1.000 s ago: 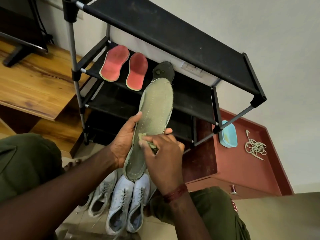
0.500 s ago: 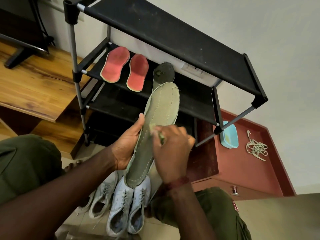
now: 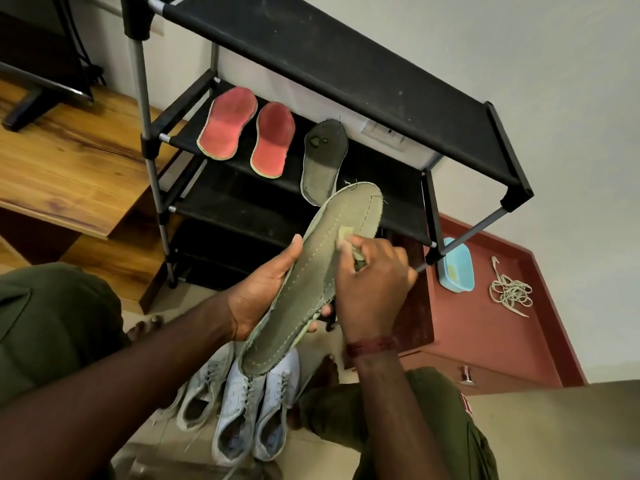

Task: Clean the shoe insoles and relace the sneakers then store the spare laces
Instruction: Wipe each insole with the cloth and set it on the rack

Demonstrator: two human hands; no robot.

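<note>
My left hand grips a long olive-green insole from its left edge, tilted with the toe end up and to the right. Against the insole's upper half my right hand pinches a small yellowish cloth. Two red insoles and a dark green insole lie on the middle shelf of the black shoe rack. White sneakers stand on the floor below my hands. A loose bundle of pale spare laces lies on the red cabinet top.
A light blue plastic tub sits on the red cabinet beside the rack's right leg. A wooden stand with a TV base is at the left. My knees in olive trousers frame the sneakers on both sides.
My right hand has slid the cloth up the insole from its middle toward the toe end. The insole has tilted further to the right in my left hand.
</note>
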